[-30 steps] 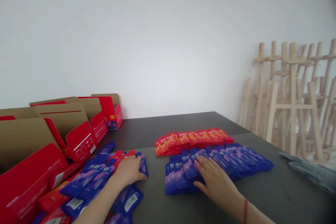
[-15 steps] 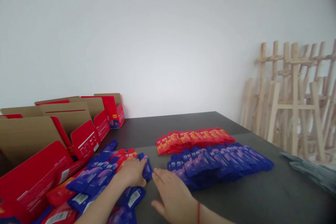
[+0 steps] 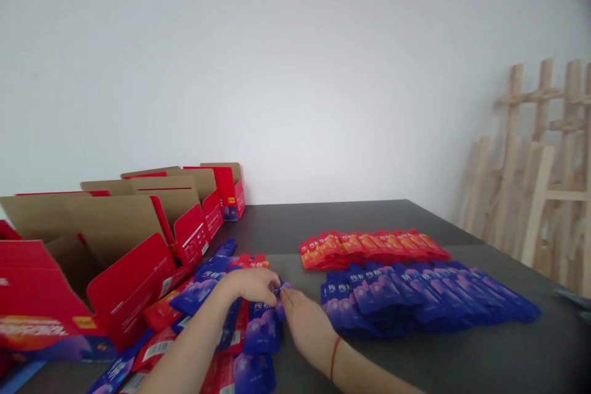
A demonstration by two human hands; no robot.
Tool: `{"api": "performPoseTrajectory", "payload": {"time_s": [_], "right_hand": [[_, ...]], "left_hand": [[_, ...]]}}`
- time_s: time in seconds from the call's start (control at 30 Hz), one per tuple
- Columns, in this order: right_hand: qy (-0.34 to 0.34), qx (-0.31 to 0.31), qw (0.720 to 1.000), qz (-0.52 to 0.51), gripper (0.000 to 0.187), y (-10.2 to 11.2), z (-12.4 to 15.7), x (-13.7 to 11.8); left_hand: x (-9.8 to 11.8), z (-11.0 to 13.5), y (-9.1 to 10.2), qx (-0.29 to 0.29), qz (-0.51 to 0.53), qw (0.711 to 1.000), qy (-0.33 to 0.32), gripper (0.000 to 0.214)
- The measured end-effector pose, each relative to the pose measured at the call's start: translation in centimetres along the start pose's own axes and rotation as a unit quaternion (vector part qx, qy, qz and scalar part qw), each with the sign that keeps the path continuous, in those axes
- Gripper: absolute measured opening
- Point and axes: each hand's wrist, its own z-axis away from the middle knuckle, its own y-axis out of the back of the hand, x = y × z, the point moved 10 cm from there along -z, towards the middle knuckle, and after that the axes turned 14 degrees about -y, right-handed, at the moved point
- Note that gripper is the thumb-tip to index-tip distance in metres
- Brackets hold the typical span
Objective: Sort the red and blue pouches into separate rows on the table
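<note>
A small purple pouch (image 3: pixel 282 301) is between my two hands, over the right edge of a loose pile. My left hand (image 3: pixel 255 285) pinches it from the left with curled fingers. From the right, my right hand (image 3: pixel 305 319) meets it, fingers close together at the pouch and thumb hidden. Under and around my left forearm lie mixed pouches, among them a blue-purple pouch (image 3: pixel 261 327) face up and a red pouch (image 3: pixel 157 348) showing a barcode. Right of my hands, overlapping blue-purple pouches (image 3: pixel 415 295) form a row, with a row of red-orange pouches (image 3: pixel 369 247) behind.
Several open red cardboard boxes (image 3: pixel 124 295) line the left side of the dark table (image 3: pixel 295 225). A white wall (image 3: pixel 295 74) rises behind. Wooden easels (image 3: pixel 538 166) stand at the right, and a grey object (image 3: pixel 575 301) lies at the table's right edge.
My view has swung left, so the scene sits further right. My hands have come together at the purple pouch; earlier they were apart, with my right hand spread over the table.
</note>
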Motion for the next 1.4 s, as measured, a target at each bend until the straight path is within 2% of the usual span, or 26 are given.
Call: {"api": "performPoseTrajectory", "payload": {"time_s": [0.1,0.17,0.2,0.23,0.3,0.4,0.47,0.57,0.63,0.7,0.77,0.8,0.87,0.93,1.0,1.07,1.17,1.3,1.4], "right_hand": [[-0.007,0.019,0.999,-0.047,0.046,2.6,0.7,0.9],[-0.033,0.028,0.985,-0.167,0.041,4.4,1.3,1.9],[-0.056,0.021,0.966,-0.251,0.038,4.9,1.6,2.5],[-0.082,0.007,0.936,-0.342,0.035,4.8,1.9,3.2],[-0.123,-0.04,0.856,-0.5,0.032,3.6,2.3,4.0],[-0.137,-0.081,0.739,-0.655,0.033,1.9,3.0,3.7],[-0.141,-0.083,0.694,-0.702,0.037,1.6,3.3,3.5],[-0.165,-0.08,0.67,-0.719,0.039,1.7,3.5,3.6],[-0.175,-0.071,0.673,-0.715,0.04,2.1,3.4,3.9],[-0.179,-0.057,0.688,-0.701,0.04,2.7,3.2,4.4],[-0.186,-0.043,0.724,-0.663,0.034,3.4,3.2,4.8],[-0.184,-0.035,0.756,-0.627,0.03,3.9,3.3,4.8],[-0.149,-0.004,0.842,-0.519,0.023,5.5,3.7,4.4],[-0.062,0.045,0.925,-0.371,0.028,7.2,4.5,3.0],[0.039,0.091,0.973,-0.209,0.036,7.7,5.8,1.0],[0.093,0.118,0.987,-0.055,0.041,6.6,6.9,0.0],[0.077,0.132,0.983,0.106,0.043,4.5,6.7,0.5],[-0.003,0.119,0.967,0.225,0.048,3.9,4.8,2.1],[-0.014,0.085,0.956,0.28,0.051,3.4,4.0,2.5]], "left_hand": [[0.6,0.5,1.1,0.034,0.069,0.996,-0.05,0.056],[1.5,0.8,1.7,0.048,0.117,0.988,-0.088,0.061],[1.8,0.8,1.6,0.043,0.139,0.985,-0.096,0.059],[2.0,0.7,1.2,0.033,0.162,0.982,-0.096,0.053],[2.2,0.4,0.2,0.007,0.211,0.974,-0.087,0.037],[2.9,0.0,-1.2,-0.02,0.299,0.951,-0.08,0.029],[3.5,0.0,-2.0,-0.044,0.344,0.935,-0.077,0.026],[3.6,0.4,-2.2,-0.065,0.365,0.925,-0.077,0.024],[3.1,0.6,-2.6,-0.091,0.368,0.923,-0.07,0.024],[2.3,0.7,-3.0,-0.105,0.371,0.921,-0.056,0.025],[1.8,0.6,-3.0,-0.102,0.363,0.925,-0.054,0.024],[1.6,0.5,-2.9,-0.094,0.353,0.929,-0.054,0.022],[1.1,0.4,-2.6,-0.071,0.322,0.943,-0.046,0.017],[0.2,0.2,-2.3,-0.049,0.281,0.958,-0.017,0.013],[-1.1,0.1,-1.8,-0.014,0.245,0.969,0.024,0.014],[-2.2,-0.1,-1.2,0.04,0.226,0.972,0.056,0.018],[-2.9,-0.6,-0.7,0.094,0.214,0.97,0.067,0.025],[-2.3,-0.9,0.0,0.102,0.115,0.987,0.053,0.027],[-2.3,-0.3,0.4,0.083,0.02,0.993,0.08,0.033]]}}
